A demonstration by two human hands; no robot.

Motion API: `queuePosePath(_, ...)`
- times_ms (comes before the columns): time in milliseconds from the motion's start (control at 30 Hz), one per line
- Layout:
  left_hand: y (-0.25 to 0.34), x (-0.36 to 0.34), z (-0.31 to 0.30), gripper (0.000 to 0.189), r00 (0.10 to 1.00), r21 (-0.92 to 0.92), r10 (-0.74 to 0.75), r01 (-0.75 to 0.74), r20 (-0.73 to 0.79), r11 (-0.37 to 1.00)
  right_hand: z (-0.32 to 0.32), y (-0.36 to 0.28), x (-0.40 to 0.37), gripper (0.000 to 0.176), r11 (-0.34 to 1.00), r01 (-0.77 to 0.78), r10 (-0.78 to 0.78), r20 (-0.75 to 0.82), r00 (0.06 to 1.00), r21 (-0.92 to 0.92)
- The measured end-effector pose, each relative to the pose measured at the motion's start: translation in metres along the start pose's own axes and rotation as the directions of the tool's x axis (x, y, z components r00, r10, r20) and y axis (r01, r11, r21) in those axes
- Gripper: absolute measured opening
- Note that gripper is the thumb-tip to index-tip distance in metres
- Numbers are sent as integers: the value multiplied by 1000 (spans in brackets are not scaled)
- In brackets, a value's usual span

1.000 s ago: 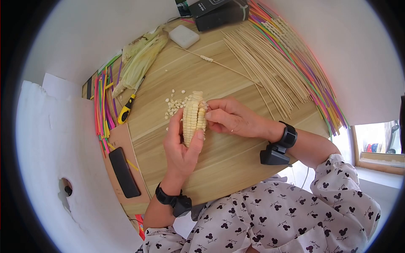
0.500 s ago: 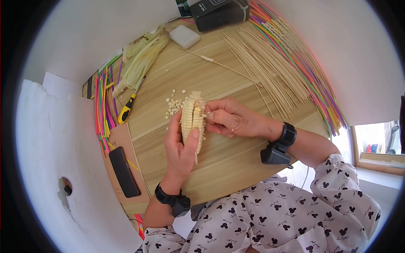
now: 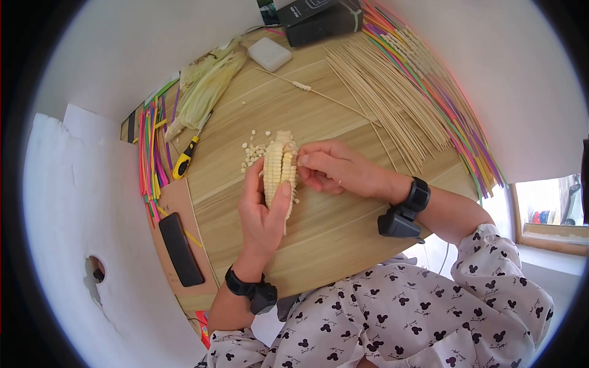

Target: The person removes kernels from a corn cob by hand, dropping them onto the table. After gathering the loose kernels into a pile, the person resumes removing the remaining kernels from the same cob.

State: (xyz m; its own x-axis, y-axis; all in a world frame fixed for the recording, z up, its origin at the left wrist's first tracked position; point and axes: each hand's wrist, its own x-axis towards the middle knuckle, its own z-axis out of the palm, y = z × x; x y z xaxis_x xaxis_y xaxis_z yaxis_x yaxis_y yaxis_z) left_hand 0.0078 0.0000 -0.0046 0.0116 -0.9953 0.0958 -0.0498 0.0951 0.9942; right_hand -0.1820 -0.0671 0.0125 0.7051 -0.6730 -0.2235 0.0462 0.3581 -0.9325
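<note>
An ear of pale corn (image 3: 276, 175) is upright in my left hand (image 3: 261, 211), whose thumb presses on its front and whose fingers wrap behind it. Some rows of kernels are gone along its right side. My right hand (image 3: 328, 168) is at the cob's upper right edge, thumb and index finger pinched together; whatever lies between the fingertips is too small to make out. Loose kernels (image 3: 253, 153) lie on the wooden table (image 3: 227, 239) just behind the cob at the left.
Corn husks (image 3: 211, 86), a yellow-black cutter (image 3: 185, 159) and coloured straws (image 3: 150, 147) are at left, above a phone (image 3: 181, 248). Behind stand a white case (image 3: 269, 54) and black box (image 3: 322, 23). Wooden sticks (image 3: 392, 92) and more coloured strips (image 3: 454, 116) fill the right.
The right thumb and index finger have drawn closer together and shifted slightly up at the cob's edge. The cob has tilted a little in my left hand.
</note>
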Motion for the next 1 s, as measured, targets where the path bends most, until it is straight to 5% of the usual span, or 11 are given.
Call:
queuePosePath(133,4,7,-5,41,977,-71,-26,11,-211,997,-5,-2,3,29,994,48,-61,-131,989,-100)
queuePosePath(200,9,10,-10,40,980,-88,-31,14,-195,996,-9,10,10,31,921,191,-288,-263,921,-339)
queuePosePath(333,5,8,-8,40,983,-109,-86,69,-161,992,-11,15,12,25,899,134,-269,-285,920,-417)
queuePosePath(400,6,7,-3,40,986,-101,-64,49,-156,994,-10,19,15,19,809,284,-467,-269,842,-515)
queuePosePath(500,7,7,-1,40,989,-90,-37,24,-143,996,-14,21,15,24,766,295,-468,-182,865,-571)
queuePosePath(733,3,8,1,41,989,-96,-43,29,-144,995,-12,15,14,34,847,346,-419,-104,902,-403)
queuePosePath(800,1,7,0,41,990,-92,-51,40,-129,995,-12,18,19,40,927,368,-373,-107,922,-68)
queuePosePath(900,2,5,-1,42,993,-85,-61,53,-99,995,-8,17,19,31,913,402,-383,-191,904,70)
queuePosePath(1000,-1,5,-2,42,996,-63,-28,23,-79,998,-11,15,13,24,933,350,-360,-219,907,-86)
